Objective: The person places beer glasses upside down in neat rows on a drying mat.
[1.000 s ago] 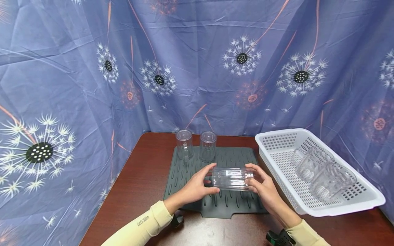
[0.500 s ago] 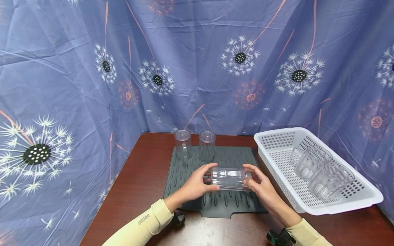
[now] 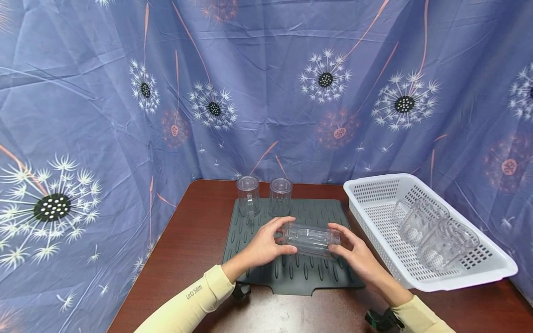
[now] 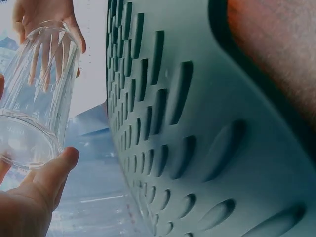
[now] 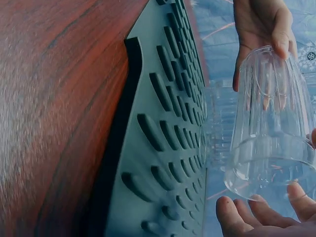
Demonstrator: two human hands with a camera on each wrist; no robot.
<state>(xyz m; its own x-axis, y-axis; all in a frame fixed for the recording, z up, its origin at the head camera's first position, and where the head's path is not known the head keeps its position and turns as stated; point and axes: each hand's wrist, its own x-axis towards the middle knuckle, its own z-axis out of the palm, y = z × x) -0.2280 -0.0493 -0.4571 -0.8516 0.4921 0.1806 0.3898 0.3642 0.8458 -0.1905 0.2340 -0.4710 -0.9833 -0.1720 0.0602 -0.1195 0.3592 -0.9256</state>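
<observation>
A clear fluted drinking glass lies on its side in the air, above the dark ribbed drying mat. My left hand grips its left end between thumb and fingers. At its right end, my right hand holds it the same way. Both wrist views show the glass spanning the gap between the hands; whether it has a handle is hard to tell. Behind, two clear glasses stand upside down on the mat's far edge.
A white perforated basket stands on the right of the brown table, with two clear glass mugs lying tilted in it. A blue dandelion-print cloth hangs behind and at the sides.
The glass has tilted slightly, its left end higher and its right end lower. My left hand has risen a little with it; both hands keep hold. The other glasses have not moved.
</observation>
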